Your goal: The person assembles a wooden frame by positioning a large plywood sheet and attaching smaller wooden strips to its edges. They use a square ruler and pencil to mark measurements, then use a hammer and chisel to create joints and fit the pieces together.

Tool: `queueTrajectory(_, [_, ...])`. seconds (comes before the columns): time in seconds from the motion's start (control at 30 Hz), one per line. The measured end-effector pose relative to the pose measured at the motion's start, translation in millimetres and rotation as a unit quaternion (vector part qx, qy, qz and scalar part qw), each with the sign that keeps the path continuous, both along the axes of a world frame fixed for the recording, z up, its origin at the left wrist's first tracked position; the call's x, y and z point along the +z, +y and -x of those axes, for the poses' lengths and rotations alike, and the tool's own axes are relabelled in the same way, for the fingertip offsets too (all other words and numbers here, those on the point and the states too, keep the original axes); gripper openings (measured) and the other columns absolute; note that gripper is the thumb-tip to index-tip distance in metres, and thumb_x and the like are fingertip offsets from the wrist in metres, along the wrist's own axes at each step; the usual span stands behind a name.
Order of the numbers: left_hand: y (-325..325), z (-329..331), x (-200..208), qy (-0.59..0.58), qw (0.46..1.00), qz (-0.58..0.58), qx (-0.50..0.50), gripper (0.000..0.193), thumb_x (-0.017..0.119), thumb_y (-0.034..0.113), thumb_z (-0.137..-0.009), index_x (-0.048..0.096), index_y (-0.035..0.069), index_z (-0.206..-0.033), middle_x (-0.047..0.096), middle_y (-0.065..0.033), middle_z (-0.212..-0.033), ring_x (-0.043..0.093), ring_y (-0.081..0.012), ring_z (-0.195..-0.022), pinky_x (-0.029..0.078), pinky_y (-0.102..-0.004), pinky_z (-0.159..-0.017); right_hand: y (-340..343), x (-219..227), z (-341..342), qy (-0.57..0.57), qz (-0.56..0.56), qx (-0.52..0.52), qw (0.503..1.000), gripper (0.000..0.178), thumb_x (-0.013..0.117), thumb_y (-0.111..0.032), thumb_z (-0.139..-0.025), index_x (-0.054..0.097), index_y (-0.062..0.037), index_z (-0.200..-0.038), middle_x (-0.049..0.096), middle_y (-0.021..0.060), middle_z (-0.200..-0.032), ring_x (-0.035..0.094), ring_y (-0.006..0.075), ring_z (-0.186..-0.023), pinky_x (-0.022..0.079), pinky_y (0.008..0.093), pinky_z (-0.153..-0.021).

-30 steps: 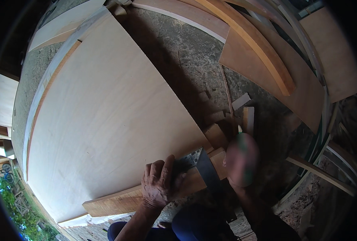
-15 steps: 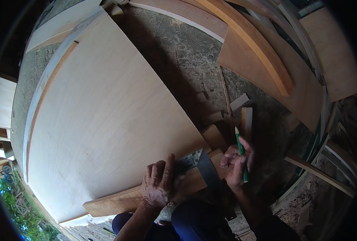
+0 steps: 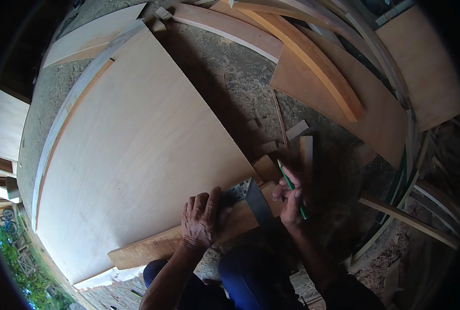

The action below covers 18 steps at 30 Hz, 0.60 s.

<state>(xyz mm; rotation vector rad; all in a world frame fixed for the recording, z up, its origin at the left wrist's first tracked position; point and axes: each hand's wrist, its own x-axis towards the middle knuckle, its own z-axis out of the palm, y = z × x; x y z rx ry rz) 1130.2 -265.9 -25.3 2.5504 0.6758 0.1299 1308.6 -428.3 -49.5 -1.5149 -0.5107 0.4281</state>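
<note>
My left hand (image 3: 201, 217) is pressed down on the near edge of the plywood sheet (image 3: 137, 139), its fingers pointing away from me. It steadies a try square (image 3: 261, 206), whose patterned metal part runs out from beside my thumb and whose dark arm crosses a wooden board (image 3: 152, 245). That board lies along the sheet's near edge, partly hidden by my hand and forearm. Just right of the square, my right hand (image 3: 292, 199) is closed round a green pencil (image 3: 287, 177), tip pointing up and left. The pencil is off the wood.
Small wood offcuts (image 3: 297, 129) lie on the rough floor beyond my right hand. Farther right are a curved timber (image 3: 312, 57) and a brown plywood piece (image 3: 385, 126). A loose batten (image 3: 408, 221) sticks out at the right. My knees (image 3: 250, 276) are close below the board.
My right hand and the pencil have moved up and left, nearer the square, and the pencil has tilted more to the left. My left hand still rests at the square; the view has shifted slightly.
</note>
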Motion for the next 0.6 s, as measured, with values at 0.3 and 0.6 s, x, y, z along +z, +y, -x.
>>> queueTrajectory(0.3, [0,3,-2,-0.019,0.999,-0.039,-0.001,0.056,0.071,0.034,-0.086,0.057,0.009,-0.134,0.060,-0.0107,-0.101,0.057,-0.0302,-0.090,0.048,-0.0439,-0.079,-36,37,7,-0.188,0.140,0.110,0.966,0.017,0.068,-0.006,-0.094,0.064,-0.0027,-0.110,0.066,0.0071,-0.089,0.066,0.0146,-0.079,0.053,0.0271,-0.071])
queueTrajectory(0.6, [-3,1,-3,-0.030,0.998,-0.051,0.003,0.052,0.069,0.035,-0.088,0.057,0.010,-0.132,0.059,-0.0102,-0.098,0.058,-0.0300,-0.090,0.049,-0.0442,-0.078,-23,62,-5,-0.310,0.165,0.160,0.923,0.017,0.077,-0.004,-0.085,0.065,-0.0073,-0.097,0.068,0.0065,-0.084,0.068,0.0178,-0.073,0.053,0.0297,-0.066])
